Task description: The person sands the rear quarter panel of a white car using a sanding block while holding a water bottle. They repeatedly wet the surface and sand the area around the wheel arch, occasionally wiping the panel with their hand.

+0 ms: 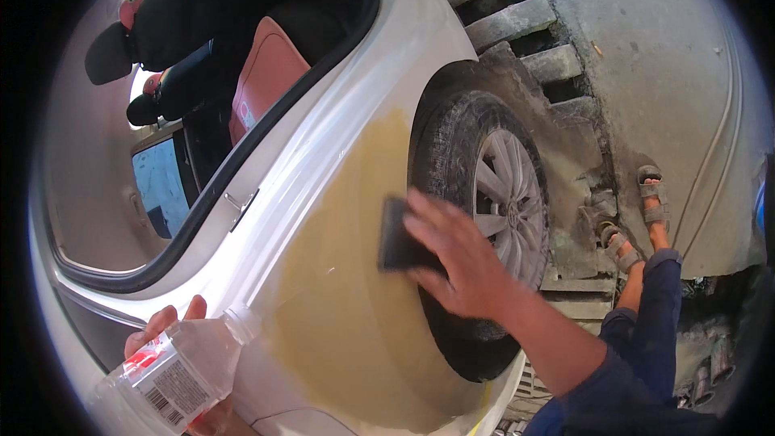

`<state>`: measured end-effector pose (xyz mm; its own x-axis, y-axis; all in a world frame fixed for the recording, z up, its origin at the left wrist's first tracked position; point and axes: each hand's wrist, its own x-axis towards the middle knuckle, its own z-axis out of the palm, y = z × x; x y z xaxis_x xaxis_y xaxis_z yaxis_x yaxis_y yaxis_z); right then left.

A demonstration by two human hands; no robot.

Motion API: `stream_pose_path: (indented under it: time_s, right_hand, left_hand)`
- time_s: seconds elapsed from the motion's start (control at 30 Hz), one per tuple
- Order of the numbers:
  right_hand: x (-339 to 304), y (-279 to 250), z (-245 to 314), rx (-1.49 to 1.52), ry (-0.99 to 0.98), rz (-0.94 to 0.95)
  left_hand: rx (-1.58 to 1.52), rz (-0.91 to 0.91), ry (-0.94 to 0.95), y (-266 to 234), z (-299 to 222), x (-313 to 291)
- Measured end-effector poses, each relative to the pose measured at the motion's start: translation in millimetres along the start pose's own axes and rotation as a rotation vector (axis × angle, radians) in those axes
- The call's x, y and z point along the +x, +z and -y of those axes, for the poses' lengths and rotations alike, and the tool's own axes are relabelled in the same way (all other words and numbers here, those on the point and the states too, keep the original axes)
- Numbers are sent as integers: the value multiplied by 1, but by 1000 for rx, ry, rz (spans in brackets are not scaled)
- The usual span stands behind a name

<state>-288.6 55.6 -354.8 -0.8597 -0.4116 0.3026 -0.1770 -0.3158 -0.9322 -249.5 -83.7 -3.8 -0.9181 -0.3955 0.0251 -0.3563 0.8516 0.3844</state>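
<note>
My right hand (pixel 456 254) is closed around a dark rectangular sanding block (pixel 401 236), pressed against the car's rear side panel. The hand and block look slightly blurred. Under and around the block lies a yellowish filler patch (pixel 323 315) that spreads over the white fender (pixel 266 226) beside the wheel arch. At the lower left my left hand (pixel 153 331) grips a clear plastic bottle (pixel 190 371) with a red and white label. The bottle is tilted, its neck toward the panel; whether it has liquid inside I cannot tell.
The car's rear wheel (pixel 504 186) sits right of my right hand. An open window or door frame (pixel 355 40) shows seats and a pink panel inside. A slatted concrete drain (pixel 508 24) runs along the floor. My sandalled feet (pixel 652 194) stand near hoses (pixel 718 161).
</note>
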Motion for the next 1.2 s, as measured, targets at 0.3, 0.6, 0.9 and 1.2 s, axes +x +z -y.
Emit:
stream_pose_path:
  time_s: [0.3,0.6,0.9,1.2]
  right_hand:
    - [-19,12,14,40,74,-11]
    - [10,6,-11,28,29,10]
    - [49,-2,-30,-50,-14,-116]
    - [46,-6,-25,-40,12,-68]
  left_hand:
    - [38,32,-95,-1,-13,-6]
    - [-46,61,30,-12,5,-5]
    - [-107,47,86,-19,21,-5]
    - [-64,38,78,-16,18,-7]
